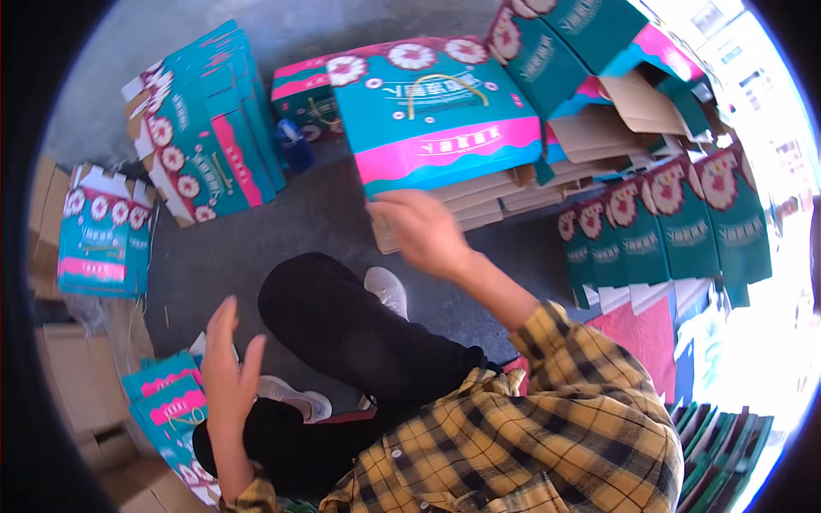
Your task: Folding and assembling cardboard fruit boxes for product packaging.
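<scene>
A teal and pink carton (pixel 432 111) with a gold cord handle lies on a stack of flat cardboard (pixel 487 205) in front of me. My right hand (pixel 419 231) hovers by the carton's near left corner, slightly blurred. Its fingers are loosely bent and apart, with nothing visible in them; whether they touch the cardboard I cannot tell. At the lower left my left hand (pixel 229 368) is raised, fingers stretched and thumb apart, holding nothing. Flat teal cartons (pixel 171 402) lie just beyond it, near my knee.
Folded cartons (pixel 205 128) lean in a pile at the far left, with a smaller pile (pixel 103 231) nearer. A dark blue object (pixel 295 147) stands beside them. On the right are open cartons (pixel 590 77) and a row of standing ones (pixel 667 222). Brown boxes (pixel 81 376) line the left edge.
</scene>
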`<state>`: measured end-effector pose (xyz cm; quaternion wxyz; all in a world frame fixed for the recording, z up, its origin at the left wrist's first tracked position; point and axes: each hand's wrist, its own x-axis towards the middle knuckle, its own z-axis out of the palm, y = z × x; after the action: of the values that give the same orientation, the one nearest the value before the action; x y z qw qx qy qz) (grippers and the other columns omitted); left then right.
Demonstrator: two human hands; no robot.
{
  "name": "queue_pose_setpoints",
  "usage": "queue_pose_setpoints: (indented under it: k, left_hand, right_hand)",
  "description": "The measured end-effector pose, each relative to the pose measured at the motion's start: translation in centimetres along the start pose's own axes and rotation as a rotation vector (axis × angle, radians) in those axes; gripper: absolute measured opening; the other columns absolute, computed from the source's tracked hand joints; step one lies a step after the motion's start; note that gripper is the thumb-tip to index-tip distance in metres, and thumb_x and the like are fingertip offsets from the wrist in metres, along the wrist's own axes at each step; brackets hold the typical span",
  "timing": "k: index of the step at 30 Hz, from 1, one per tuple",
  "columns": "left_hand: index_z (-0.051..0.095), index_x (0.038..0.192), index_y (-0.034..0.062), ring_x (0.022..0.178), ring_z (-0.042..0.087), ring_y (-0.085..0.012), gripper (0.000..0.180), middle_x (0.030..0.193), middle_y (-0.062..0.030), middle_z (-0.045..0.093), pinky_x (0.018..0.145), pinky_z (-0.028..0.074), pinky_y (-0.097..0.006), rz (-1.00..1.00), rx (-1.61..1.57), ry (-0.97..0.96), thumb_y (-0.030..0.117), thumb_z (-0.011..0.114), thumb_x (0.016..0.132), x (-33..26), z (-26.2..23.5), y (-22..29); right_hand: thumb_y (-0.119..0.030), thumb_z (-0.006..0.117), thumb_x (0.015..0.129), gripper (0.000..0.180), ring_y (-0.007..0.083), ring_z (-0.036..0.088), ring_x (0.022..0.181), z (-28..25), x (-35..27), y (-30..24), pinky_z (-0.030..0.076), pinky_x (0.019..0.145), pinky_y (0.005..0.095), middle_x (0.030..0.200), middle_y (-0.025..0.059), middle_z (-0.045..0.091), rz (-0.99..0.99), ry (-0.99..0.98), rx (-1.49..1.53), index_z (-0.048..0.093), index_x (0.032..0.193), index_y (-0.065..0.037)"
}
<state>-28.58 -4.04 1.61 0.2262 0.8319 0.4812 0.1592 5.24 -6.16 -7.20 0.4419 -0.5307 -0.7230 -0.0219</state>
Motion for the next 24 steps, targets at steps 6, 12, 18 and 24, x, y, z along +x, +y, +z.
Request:
queue_pose_setpoints:
  k: [6,12,18,24]
  left_hand:
    - [0.044,0.128,-0.0015,0.105,0.054,-0.0419,0.051,0.12,-0.0265,0.051,0.088,0.045,-0.043,-0.294,0.446,-0.458,0.015,0.062,0.083,-3.9,0.0,-6.7]
    - [0.045,0.127,-0.0004,0.1,0.056,-0.0417,0.053,0.115,-0.0274,0.053,0.083,0.045,-0.045,-0.109,0.276,-0.26,0.015,0.066,0.08,-6.1,-1.8,-6.3]
    - [0.048,0.127,0.0011,0.106,0.054,-0.04,0.048,0.12,-0.0223,0.054,0.087,0.045,-0.045,-0.279,0.283,-0.488,0.021,0.06,0.085,-5.4,-3.0,-3.4]
    - [0.043,0.132,0.0023,0.106,0.054,-0.0432,0.047,0.125,-0.0265,0.05,0.083,0.048,-0.046,-0.153,0.301,-0.518,0.027,0.053,0.093,-5.5,-3.2,-4.2]
  right_hand:
    - [-0.017,0.056,0.082,0.021,0.0317,0.06,0.094,9.9,7.6,-0.7,0.049,0.079,0.0443,0.099,0.0137,0.061,0.141,-0.407,0.047,0.062,0.099,-0.006]
    - [-0.02,0.062,0.079,0.029,0.0275,0.061,0.102,19.7,10.9,-1.5,0.05,0.079,0.043,0.106,0.0104,0.065,0.116,-1.139,-0.165,0.067,0.105,-0.009]
    - [-0.021,0.067,0.075,0.033,0.0232,0.062,0.102,23.9,9.2,3.0,0.05,0.079,0.0416,0.107,0.006,0.067,0.152,-1.348,-0.366,0.068,0.107,-0.011]
    - [-0.02,0.069,0.074,0.032,0.0275,0.061,0.105,27.9,5.6,5.5,0.047,0.083,0.0464,0.108,0.0085,0.066,0.19,-1.41,-0.416,0.07,0.104,-0.011]
